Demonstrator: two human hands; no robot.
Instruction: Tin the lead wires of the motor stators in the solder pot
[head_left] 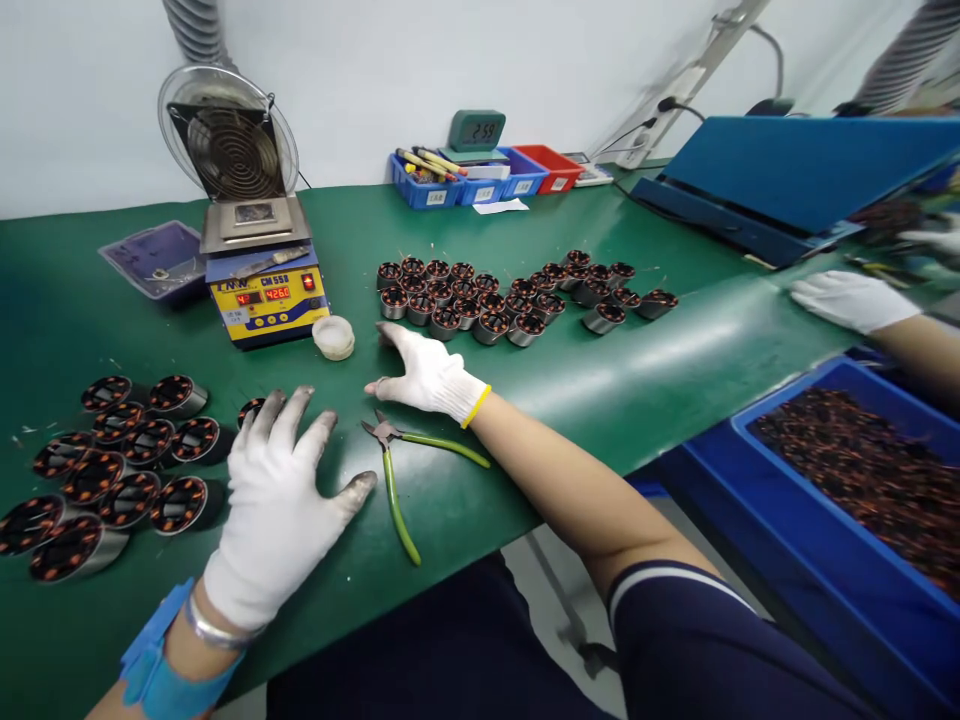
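Note:
My left hand (281,500), in a white glove with darkened fingertips, is spread over the green table, its fingers beside a partly covered motor core (250,410). Several round metal cores with copper windings (148,440) stand to its left. My right hand (427,372), gloved in white with a yellow cuff edge, hovers or rests near the table with thumb and fingers apart and nothing between them. Green-handled cutters (390,435) lie open just below it. A larger group of cores (465,300) stands behind and to the right of my right hand.
A yellow-blue CM 550 solder pot (270,300) with a fan stands at the back left, a small white round dish (334,338) beside it. Blue bins (484,190) and a clock line the wall. A co-worker's gloved hand (855,300) is at right, above a blue crate (817,480).

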